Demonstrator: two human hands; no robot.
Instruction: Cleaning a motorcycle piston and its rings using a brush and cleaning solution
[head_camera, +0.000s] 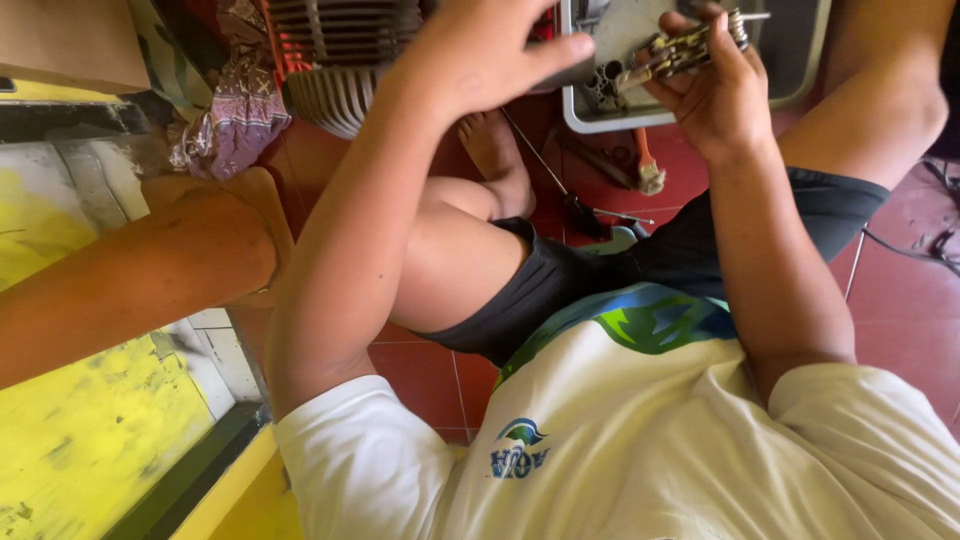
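- My right hand (715, 85) is curled palm-up at the far right, fingers closed around a small metal assembly (690, 48) with a coil spring at its far end.
- That part sits just above the grey tray (600, 118) on the red floor (430, 375).
- My left hand (480, 50) reaches far from a bent elbow, knuckles up, thumb stretched right to the tray's edge; whether it grips anything I cannot tell.
- A screwdriver (575, 195) lies on the floor near my foot (495, 160).
- A finned cylinder (335, 90) stands far left of my left hand.
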